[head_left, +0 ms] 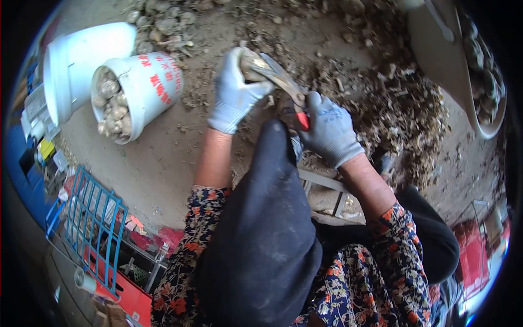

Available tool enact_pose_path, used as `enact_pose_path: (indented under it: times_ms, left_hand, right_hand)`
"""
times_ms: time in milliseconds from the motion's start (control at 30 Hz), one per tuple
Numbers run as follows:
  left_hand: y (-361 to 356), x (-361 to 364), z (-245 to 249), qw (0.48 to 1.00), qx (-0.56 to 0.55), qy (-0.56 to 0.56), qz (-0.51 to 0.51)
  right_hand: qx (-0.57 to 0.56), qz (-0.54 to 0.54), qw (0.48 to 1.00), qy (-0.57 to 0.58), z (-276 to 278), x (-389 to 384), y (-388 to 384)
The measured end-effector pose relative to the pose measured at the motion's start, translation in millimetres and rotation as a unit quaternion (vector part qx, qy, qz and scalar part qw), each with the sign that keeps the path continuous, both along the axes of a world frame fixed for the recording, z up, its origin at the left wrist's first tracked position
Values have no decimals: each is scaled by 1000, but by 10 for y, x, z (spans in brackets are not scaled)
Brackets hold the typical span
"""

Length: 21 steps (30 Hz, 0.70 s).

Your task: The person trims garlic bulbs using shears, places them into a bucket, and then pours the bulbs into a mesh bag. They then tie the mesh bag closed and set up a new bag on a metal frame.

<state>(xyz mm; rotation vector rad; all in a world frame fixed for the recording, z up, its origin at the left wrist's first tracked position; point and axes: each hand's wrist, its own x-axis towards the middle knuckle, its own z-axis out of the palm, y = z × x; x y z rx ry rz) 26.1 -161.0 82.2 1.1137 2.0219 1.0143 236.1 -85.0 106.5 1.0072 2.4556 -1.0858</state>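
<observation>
My left hand (233, 95), in a pale grey work glove, is closed around a garlic bulb (251, 68), which the fingers and a blade partly hide. In my right hand (331, 129), gloved alike, is a pair of pruning shears (289, 84) with a red handle part showing. The blades point up and left and lie against the bulb. My dark-trousered knee (272, 180) rises just below both hands.
Left stands a white bucket (158, 82) with red print, tilted and holding garlic bulbs, beside another white bucket (92, 57). A further bucket (436, 46) with bulbs is at right. Dry trimmings (397, 117) cover the ground; loose bulbs (166, 24) lie beyond. A blue rack (95, 218) stands lower left.
</observation>
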Motion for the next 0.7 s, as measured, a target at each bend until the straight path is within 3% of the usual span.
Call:
enact_pose_path:
  times_ms: [133,200,233,300,367,533,567,600,633,700]
  left_hand:
    - [0,73,148,999,-46,13,22]
    - [-6,91,42,996,-17,79,43]
    - [-13,69,20,994,-67,76,38]
    - [-6,67,2,996,-37,73,27]
    - [15,48,21,996,-35,75,23]
    - [-147,-36,343,995,-78,-45,45]
    - [-138,-216,663,987,-82,130,44]
    - [-334,-473,600,972,-69,117,190]
    - [-284,-627,995,928,2,269,258]
    - [-821,-1600,949,860,33,303,408]
  right_hand:
    - [-17,5,999,33,53,-75,2]
    - [-43,7,998,38,124,-91,49]
    - [-27,13,998,54,97,-74,40]
    - [-9,20,997,70,64,-56,-11]
    - [-71,-17,997,34,51,-59,-40]
    - [-57,-6,998,-17,-152,3,-145]
    - [-51,-23,998,4,-169,52,-152]
    - [-44,-44,998,23,-200,102,-164]
    - [-56,-77,995,33,-273,176,-170]
    - [-67,-130,989,8,-365,308,-140]
